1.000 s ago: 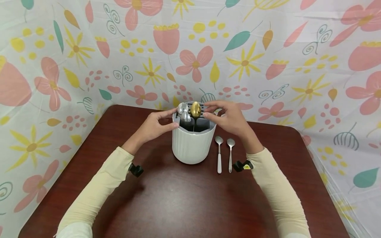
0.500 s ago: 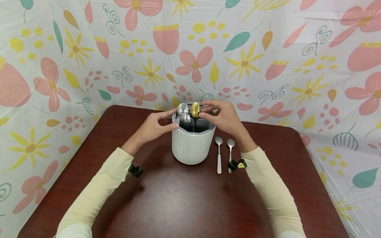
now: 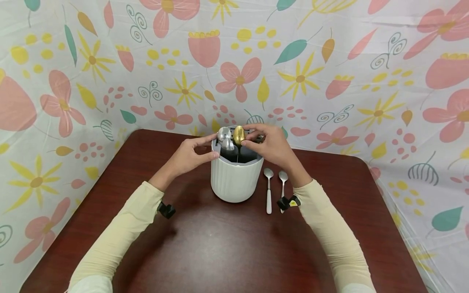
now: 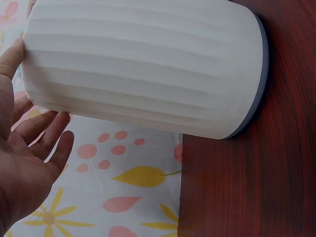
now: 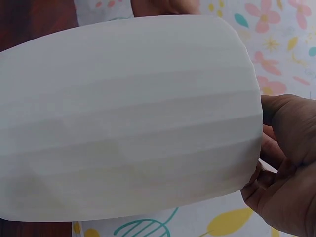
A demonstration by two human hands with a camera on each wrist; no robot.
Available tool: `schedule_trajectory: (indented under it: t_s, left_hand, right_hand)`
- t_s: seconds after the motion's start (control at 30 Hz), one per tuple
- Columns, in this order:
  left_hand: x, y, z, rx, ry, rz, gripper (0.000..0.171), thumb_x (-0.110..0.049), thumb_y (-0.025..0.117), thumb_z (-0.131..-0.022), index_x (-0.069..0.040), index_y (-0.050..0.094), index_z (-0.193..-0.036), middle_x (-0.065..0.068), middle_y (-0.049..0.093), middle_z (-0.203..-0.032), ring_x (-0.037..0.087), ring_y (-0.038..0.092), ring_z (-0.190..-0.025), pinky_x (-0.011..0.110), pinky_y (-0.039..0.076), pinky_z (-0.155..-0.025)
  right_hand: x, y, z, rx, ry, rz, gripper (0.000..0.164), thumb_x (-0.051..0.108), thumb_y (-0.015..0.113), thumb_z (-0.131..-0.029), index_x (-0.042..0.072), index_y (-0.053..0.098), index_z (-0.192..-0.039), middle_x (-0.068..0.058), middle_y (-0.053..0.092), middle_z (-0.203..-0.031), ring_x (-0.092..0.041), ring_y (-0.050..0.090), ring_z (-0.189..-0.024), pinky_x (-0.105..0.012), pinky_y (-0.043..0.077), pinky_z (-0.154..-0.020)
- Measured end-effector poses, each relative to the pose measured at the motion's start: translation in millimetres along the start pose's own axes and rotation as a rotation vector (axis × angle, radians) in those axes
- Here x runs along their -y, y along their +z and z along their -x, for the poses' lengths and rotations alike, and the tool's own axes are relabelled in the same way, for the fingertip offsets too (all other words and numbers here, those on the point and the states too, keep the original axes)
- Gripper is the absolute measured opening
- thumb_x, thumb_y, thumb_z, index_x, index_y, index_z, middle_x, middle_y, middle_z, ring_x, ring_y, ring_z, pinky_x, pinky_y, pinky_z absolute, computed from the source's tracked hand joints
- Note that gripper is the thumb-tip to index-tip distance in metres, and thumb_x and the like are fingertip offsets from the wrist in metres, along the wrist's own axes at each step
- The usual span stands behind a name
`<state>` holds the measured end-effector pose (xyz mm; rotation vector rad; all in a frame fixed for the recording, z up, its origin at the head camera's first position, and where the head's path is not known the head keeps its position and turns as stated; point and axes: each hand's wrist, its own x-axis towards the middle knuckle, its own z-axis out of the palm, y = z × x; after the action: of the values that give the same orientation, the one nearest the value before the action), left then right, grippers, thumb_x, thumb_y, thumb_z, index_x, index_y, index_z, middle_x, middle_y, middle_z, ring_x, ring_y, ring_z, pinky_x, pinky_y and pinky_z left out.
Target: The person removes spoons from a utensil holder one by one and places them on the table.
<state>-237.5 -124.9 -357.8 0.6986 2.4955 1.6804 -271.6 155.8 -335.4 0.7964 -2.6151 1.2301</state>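
Observation:
A white ribbed utensil holder (image 3: 234, 183) with a grey divided insert stands upright on the table. Two silver spoons (image 3: 224, 134) lean bowl-up in its left part, one in front of the other. Right of them rises a golden spoon (image 3: 239, 135), its handle down inside the holder, mostly hidden. My left hand (image 3: 187, 156) rests on the holder's left rim, thumb and forefinger spread; the left wrist view shows its other fingers (image 4: 59, 153) loosely bent by the wall. My right hand (image 3: 272, 144) reaches over the right rim and pinches the golden spoon near its bowl.
On the dark red wooden table (image 3: 212, 252), a white-handled spoon (image 3: 269, 191) and a silver spoon (image 3: 283, 177) lie side by side right of the holder, beneath the right forearm. A flower-print curtain (image 3: 154, 53) hangs behind and at both sides.
My right hand has moved left, from beside the golden spoon to its bowl, with thumb and forefinger now at it. The left hand has stayed on the rim.

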Motion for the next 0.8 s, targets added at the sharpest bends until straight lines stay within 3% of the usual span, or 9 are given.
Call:
schedule_trajectory:
  t_s: [0.33,0.57,0.8]
  left_hand:
    - [0.8,0.6,-0.3,0.000,0.008,0.004,0.061,-0.020,0.076,-0.094,-0.016,0.054,-0.150,0.007,0.056,-0.149,0.026,0.056,-0.132,0.057,0.045,-0.104]
    - [0.7,0.3,-0.3,-0.003,0.004,-0.003,0.061,-0.021,0.077,-0.094,-0.017,0.054,-0.150,0.007,0.057,-0.148,0.025,0.057,-0.131,0.054,0.046,-0.102]
    - [0.1,0.1,0.0,0.002,0.000,-0.010,0.061,-0.021,0.076,-0.094,-0.017,0.054,-0.150,0.004,0.056,-0.150,0.023,0.057,-0.131,0.047,0.049,-0.099]
  right_hand:
    - [-1.1,-1.3,3.2,0.002,0.010,-0.018,0.042,0.022,0.081,-0.091,0.013,0.070,-0.131,-0.004,0.078,-0.095,-0.015,0.072,-0.081,-0.027,0.050,-0.063]
    - [-0.9,-3.4,6.6,-0.001,0.038,-0.080,0.036,0.020,0.082,-0.089,0.012,0.074,-0.124,-0.006,0.079,-0.094,-0.017,0.072,-0.087,-0.026,0.047,-0.062]
    - [-1.7,-4.9,6.9,0.018,0.070,-0.144,0.035,0.018,0.081,-0.090,0.010,0.073,-0.124,-0.010,0.078,-0.096,-0.018,0.074,-0.090,-0.025,0.051,-0.067]
